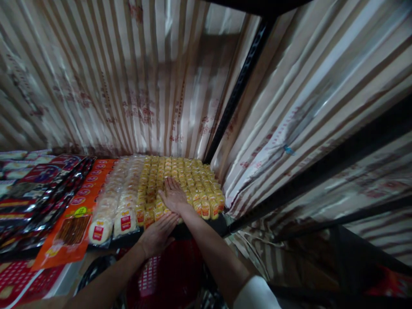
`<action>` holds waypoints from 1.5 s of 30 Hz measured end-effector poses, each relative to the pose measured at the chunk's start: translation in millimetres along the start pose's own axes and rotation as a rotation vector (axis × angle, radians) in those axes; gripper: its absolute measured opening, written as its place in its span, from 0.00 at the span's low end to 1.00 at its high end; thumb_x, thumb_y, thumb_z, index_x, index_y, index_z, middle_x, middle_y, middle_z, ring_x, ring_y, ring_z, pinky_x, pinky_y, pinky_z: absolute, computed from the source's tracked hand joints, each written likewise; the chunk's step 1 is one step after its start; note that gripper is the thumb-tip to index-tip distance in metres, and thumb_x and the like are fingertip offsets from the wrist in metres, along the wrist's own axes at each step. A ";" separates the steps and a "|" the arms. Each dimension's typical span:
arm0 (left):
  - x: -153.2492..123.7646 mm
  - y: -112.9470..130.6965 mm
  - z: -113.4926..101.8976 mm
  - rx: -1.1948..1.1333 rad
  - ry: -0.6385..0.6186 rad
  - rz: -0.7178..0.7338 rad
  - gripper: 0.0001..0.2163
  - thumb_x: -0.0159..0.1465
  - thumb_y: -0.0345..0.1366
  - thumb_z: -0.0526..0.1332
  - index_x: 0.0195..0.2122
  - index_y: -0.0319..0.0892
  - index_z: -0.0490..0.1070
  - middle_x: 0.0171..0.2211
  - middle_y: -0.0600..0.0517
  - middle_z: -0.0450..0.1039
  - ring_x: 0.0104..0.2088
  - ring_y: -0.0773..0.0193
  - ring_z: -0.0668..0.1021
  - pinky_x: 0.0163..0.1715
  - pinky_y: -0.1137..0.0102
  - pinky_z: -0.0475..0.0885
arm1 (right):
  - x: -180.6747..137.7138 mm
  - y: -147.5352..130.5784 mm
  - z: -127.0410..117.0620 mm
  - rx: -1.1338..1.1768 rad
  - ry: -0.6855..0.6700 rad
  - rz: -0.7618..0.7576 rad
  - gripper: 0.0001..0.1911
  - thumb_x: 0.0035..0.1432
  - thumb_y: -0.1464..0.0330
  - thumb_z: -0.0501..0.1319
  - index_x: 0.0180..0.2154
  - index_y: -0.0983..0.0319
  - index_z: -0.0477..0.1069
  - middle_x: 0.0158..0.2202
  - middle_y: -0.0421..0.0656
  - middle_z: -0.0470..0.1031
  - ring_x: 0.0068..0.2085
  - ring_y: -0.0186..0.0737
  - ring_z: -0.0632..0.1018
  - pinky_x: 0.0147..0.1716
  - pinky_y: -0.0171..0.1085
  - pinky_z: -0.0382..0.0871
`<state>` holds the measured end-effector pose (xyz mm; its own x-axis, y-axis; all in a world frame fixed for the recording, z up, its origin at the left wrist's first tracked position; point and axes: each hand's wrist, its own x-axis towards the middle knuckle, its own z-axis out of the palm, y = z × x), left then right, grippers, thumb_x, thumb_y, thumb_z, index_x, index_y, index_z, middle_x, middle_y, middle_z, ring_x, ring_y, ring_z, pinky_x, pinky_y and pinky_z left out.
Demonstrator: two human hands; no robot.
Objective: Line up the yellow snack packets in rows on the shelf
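Rows of small yellow-wrapped snack packs (199, 182) stand close together at the shelf's right end. My right hand (174, 196) lies flat on top of them, fingers stretched toward the back. At their front edge my left hand (159, 235) rests with its fingers extended against the front packs, its fingertips close to my right wrist. Neither hand grips anything. Left of the yellow packs are two rows of clear-wrapped round white cakes (125, 222) with red labels.
An orange snack bag (75, 229) and dark shiny packets (41, 193) lie farther left. Striped, printed sheeting (144, 77) hangs behind and to the right. A black metal post (240, 90) rises at the back corner. Red plastic baskets (149, 274) sit below the shelf.
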<state>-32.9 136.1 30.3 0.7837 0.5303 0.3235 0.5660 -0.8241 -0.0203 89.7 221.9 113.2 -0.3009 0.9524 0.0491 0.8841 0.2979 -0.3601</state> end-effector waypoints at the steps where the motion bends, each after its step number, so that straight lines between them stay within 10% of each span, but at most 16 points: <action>1: 0.0 0.1 0.2 0.006 -0.001 0.001 0.28 0.62 0.35 0.53 0.62 0.35 0.49 0.61 0.43 0.58 0.62 0.58 0.59 0.61 0.63 0.55 | 2.0 0.1 -0.4 0.001 0.013 0.009 0.35 0.64 0.54 0.41 0.62 0.74 0.48 0.66 0.53 0.43 0.66 0.44 0.45 0.63 0.44 0.40; 8: 0.3 -0.7 2.0 0.010 0.006 0.004 0.29 0.62 0.37 0.52 0.63 0.35 0.46 0.63 0.43 0.55 0.63 0.59 0.56 0.62 0.64 0.52 | 6.4 1.3 -10.5 0.015 -0.005 -0.019 0.34 0.63 0.54 0.43 0.61 0.73 0.52 0.65 0.54 0.48 0.66 0.47 0.47 0.63 0.47 0.42; 14: 0.8 -0.8 -0.7 0.074 0.020 0.034 0.26 0.64 0.40 0.49 0.62 0.35 0.50 0.61 0.44 0.58 0.62 0.60 0.58 0.62 0.64 0.49 | -50.5 7.7 -13.8 0.271 0.556 -0.049 0.19 0.65 0.65 0.43 0.48 0.63 0.69 0.44 0.48 0.73 0.48 0.40 0.72 0.50 0.40 0.65; 18: 1.8 1.3 -9.9 0.114 0.039 0.048 0.26 0.65 0.39 0.49 0.63 0.34 0.49 0.63 0.44 0.54 0.64 0.60 0.54 0.63 0.63 0.45 | -107.2 25.9 10.0 0.333 0.756 0.092 0.16 0.65 0.66 0.46 0.39 0.63 0.70 0.33 0.46 0.73 0.37 0.39 0.73 0.39 0.39 0.69; 24: -0.7 2.2 -11.7 0.155 0.035 0.059 0.27 0.66 0.41 0.48 0.64 0.36 0.47 0.62 0.46 0.55 0.64 0.59 0.54 0.63 0.63 0.45 | -149.1 45.4 35.2 0.257 0.660 -0.011 0.17 0.63 0.71 0.45 0.46 0.61 0.70 0.39 0.47 0.73 0.43 0.40 0.73 0.44 0.42 0.69; 45: 13.8 21.4 -12.9 0.238 0.120 0.193 0.18 0.66 0.34 0.47 0.55 0.35 0.62 0.58 0.45 0.64 0.62 0.58 0.59 0.62 0.62 0.50 | -144.4 52.9 47.5 0.238 0.517 -0.058 0.26 0.54 0.78 0.46 0.53 0.68 0.67 0.52 0.52 0.70 0.55 0.42 0.69 0.54 0.44 0.66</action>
<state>-13.3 123.3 46.5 0.8546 0.3296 0.4013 0.4649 -0.8300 -0.3082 163.0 97.0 42.9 -0.0795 0.8607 0.5028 0.7483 0.3848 -0.5404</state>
